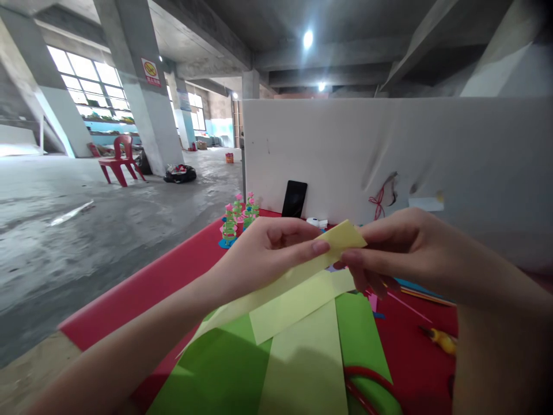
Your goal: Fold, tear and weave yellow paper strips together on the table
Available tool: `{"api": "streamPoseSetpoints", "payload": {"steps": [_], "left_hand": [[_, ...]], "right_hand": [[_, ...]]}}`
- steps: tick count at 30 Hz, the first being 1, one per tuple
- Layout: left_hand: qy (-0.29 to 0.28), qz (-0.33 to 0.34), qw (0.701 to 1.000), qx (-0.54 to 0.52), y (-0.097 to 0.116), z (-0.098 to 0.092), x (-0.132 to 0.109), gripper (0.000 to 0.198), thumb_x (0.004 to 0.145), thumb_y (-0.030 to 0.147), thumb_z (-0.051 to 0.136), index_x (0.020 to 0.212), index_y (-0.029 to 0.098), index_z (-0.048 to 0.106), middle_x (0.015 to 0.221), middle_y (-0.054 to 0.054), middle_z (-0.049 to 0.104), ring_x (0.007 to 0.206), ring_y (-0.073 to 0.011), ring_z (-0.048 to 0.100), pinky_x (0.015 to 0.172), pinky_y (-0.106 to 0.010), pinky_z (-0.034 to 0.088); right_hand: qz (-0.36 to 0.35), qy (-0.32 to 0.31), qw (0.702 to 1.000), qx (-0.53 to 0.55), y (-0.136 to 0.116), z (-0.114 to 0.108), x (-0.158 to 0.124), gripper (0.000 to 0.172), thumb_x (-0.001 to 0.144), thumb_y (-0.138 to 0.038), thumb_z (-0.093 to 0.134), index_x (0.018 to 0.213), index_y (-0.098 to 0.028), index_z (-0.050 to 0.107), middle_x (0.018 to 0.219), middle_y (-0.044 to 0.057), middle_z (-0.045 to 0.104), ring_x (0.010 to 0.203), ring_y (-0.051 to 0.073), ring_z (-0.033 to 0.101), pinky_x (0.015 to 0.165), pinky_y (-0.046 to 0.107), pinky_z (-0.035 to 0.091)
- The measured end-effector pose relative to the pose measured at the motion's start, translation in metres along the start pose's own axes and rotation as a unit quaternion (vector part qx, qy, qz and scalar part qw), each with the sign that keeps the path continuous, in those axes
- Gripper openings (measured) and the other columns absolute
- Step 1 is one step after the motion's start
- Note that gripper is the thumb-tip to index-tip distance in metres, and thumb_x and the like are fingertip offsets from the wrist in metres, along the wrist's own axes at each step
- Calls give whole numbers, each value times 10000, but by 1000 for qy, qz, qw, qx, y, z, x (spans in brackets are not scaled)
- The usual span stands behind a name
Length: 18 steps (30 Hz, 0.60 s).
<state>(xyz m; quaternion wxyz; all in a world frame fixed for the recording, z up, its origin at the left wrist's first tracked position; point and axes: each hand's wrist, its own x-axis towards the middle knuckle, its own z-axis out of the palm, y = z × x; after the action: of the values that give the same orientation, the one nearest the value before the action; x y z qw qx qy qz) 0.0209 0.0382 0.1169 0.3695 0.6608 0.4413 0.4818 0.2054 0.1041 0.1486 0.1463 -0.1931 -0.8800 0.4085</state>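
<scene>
I hold a long yellow paper strip (276,288) up over the red table (142,288). My left hand (268,253) is closed on it, thumb pressed on top near its upper end. My right hand (401,253) pinches the strip's far tip between thumb and fingers. Below the hands lie a pale yellow-green strip (302,363) and green paper sheets (220,374) on the table.
Red-handled scissors (363,386) lie on the green paper at the bottom. Small pink and green paper flowers (237,219) stand at the table's far corner. A black phone (294,199) leans on the white partition (389,150). A yellow tool (443,340) and thin sticks lie at right.
</scene>
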Motion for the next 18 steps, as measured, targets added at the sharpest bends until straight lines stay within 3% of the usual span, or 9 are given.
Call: {"api": "streamPoseSetpoints", "payload": {"steps": [3,7,12,15,18], "left_hand": [[48,26,998,-22,2,3,-4,145,714,290,609,784,170,650,730,-3,665,643,-105,606,548,-161,474],[63,11,998,-13,5,3,-7,128,701,289,620,725,170,661,669,0,658,583,-101,593,495,-161,456],[46,-28,998,23,6,2,-4,170,692,325,616,731,171,678,599,4,632,487,-80,537,394,-154,365],[19,-56,998,35,7,0,-2,175,704,310,601,707,150,674,585,-1,613,443,-56,481,359,-150,296],[-6,-79,996,28,5,-1,0,156,694,280,609,660,135,654,557,4,594,437,-48,459,372,-151,289]], "right_hand": [[-11,-12,1000,8,-1,2,0,141,798,-206,525,709,-179,630,528,-31,566,446,35,492,381,91,353],[-19,-38,999,34,1,1,-1,146,818,-210,497,740,-188,618,573,-34,575,458,33,499,378,95,347],[10,-25,1000,9,3,3,8,220,833,-310,461,724,-156,574,617,7,571,514,76,522,419,150,372],[16,10,1000,0,6,10,18,227,818,-345,470,723,-159,559,550,-12,517,488,77,490,430,163,370],[13,6,1000,-10,9,12,23,234,802,-358,484,697,-168,569,514,-21,479,471,80,462,432,176,367]]}}
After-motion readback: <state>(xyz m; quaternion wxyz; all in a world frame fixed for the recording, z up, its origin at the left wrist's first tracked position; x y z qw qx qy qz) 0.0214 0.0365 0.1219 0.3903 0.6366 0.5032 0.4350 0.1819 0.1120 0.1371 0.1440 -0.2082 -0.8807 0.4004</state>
